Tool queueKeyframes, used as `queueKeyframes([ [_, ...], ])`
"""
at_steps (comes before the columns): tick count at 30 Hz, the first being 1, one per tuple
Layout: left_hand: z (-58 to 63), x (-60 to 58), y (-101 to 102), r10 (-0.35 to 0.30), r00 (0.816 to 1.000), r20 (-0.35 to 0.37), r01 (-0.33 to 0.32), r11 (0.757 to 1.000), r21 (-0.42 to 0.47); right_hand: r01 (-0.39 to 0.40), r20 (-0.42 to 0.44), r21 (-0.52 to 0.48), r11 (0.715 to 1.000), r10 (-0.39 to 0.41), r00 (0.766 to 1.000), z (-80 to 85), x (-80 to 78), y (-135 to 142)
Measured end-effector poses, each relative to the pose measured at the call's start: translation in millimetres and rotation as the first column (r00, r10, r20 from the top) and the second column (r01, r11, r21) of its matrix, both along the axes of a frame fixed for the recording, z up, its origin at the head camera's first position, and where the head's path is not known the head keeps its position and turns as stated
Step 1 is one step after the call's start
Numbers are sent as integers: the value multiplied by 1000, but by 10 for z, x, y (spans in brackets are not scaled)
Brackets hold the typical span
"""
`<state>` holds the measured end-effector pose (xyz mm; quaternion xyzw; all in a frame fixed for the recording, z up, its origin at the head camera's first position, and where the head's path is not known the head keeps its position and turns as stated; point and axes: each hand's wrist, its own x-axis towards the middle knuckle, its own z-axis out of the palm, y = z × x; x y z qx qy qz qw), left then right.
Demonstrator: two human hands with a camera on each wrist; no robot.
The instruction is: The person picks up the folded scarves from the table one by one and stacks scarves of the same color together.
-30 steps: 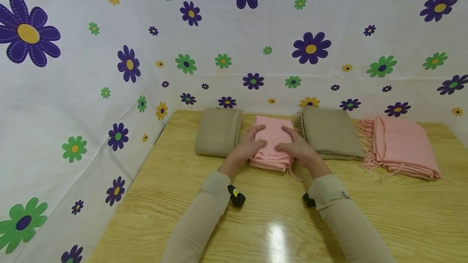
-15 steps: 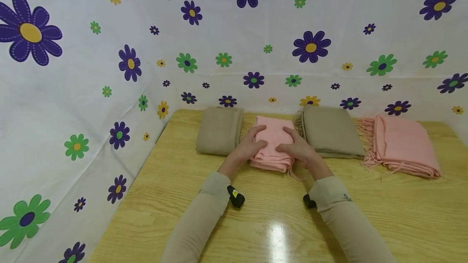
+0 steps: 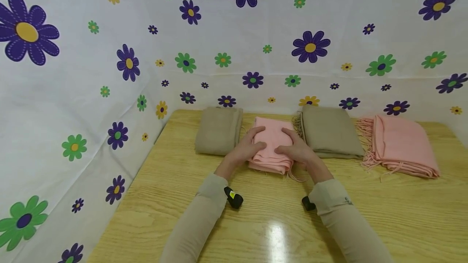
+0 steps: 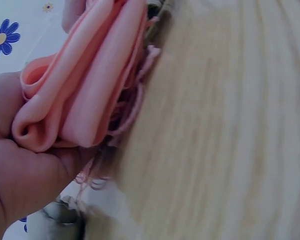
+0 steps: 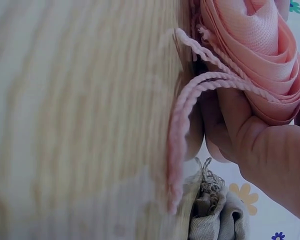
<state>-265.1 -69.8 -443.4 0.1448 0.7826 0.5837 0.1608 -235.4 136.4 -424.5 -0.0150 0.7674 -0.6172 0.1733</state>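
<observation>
A folded pink scarf (image 3: 272, 135) lies between the two hands near the back of the table, its layered edge facing the person. My left hand (image 3: 245, 149) grips its left side, with digits over the top. On the opposite side, my right hand (image 3: 301, 149) holds it the same way. The left wrist view shows rolled folds of the pink scarf (image 4: 80, 95) over the left hand's fingers (image 4: 65, 162). Twisted fringe strands (image 5: 210, 80) hang from the scarf in the right wrist view, where fingers (image 5: 235, 107) reach under its layers.
A folded beige scarf (image 3: 219, 131) lies to the left of the hands. To the right are a folded fringed beige scarf (image 3: 330, 133) and another folded pink scarf (image 3: 406, 145). The wooden table (image 3: 256, 230) meets a flower-print cloth (image 3: 270, 64) behind and at left.
Both hands keep their hold on the pink scarf. It has shifted very slightly toward the person, and the left wrist a little to the left. The other scarves stay put.
</observation>
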Motion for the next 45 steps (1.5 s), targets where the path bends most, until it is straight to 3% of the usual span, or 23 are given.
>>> queueKeyframes([
  [6,25,25,-48,-10,1000,25,10,1000,-8,-4,2,8,1000,4,1000,-1,23,-16],
  [13,17,78,-69,-8,999,38,8,1000,2,33,46,-88,996,-29,999,-14,60,-42],
  [26,-50,142,-131,-16,999,52,13,998,69,-26,70,-178,984,39,997,-69,83,-14],
  [35,-50,163,-138,-29,999,39,24,994,102,4,99,-289,957,25,995,-72,96,-15],
  [45,-26,222,-132,-40,996,84,27,989,149,-8,129,-311,950,50,990,-53,169,6],
])
